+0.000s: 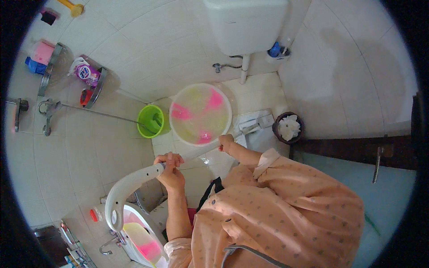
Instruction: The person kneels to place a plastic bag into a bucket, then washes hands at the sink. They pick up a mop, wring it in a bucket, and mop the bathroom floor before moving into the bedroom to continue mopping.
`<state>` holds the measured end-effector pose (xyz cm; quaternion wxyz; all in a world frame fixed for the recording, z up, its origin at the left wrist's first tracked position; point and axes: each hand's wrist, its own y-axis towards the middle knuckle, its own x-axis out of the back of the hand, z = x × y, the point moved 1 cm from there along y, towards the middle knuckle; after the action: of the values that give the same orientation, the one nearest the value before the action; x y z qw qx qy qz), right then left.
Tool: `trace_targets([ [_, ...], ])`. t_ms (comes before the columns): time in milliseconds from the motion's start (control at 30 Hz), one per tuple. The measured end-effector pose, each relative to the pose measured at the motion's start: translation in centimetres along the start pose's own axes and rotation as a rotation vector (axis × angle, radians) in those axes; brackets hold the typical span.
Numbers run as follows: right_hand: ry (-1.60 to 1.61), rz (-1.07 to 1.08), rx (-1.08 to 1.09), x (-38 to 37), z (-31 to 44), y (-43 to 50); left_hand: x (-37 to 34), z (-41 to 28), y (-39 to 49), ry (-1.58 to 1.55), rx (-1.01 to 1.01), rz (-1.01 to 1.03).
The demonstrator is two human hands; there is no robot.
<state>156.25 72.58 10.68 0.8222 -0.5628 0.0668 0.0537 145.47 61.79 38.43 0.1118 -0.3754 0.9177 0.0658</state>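
Note:
My left hand (171, 172) is closed around the upper part of a long white mop-like pole (199, 152), just below its curved white handle end (125, 189). Further down, my right hand (226, 143) grips the same pole. The pole slants across the floor, and its flat grey-white head (256, 124) rests low by a white floor fixture, perhaps a squat toilet (264, 142). Beside the pole stands a round translucent basin (196, 115) with pink and yellow patches.
Left of the basin is a green bucket (142, 120) with a shower hose (104, 115) running into it. A dark waste bin (276, 134) holds white paper. A cistern (246, 26) hangs on the wall. A washbasin (161, 256) is at lower left, a brown door (352, 150) at right.

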Motion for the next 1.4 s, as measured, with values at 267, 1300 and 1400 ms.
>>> trace_targets([
  [267,0.063,-0.018,0.057,-1.5,-3.1,-0.6,3.0,-1.4,-2.2,-0.017,-0.052,-0.044],
  [1300,-0.11,0.435,-0.107,-18.1,-16.4,-6.1,20.3,-6.1,-10.7,0.244,-0.538,0.232],
  [1400,-0.391,0.348,0.005,-19.1,-14.9,-3.5,18.8,-5.2,-10.4,0.252,-0.45,0.192],
])
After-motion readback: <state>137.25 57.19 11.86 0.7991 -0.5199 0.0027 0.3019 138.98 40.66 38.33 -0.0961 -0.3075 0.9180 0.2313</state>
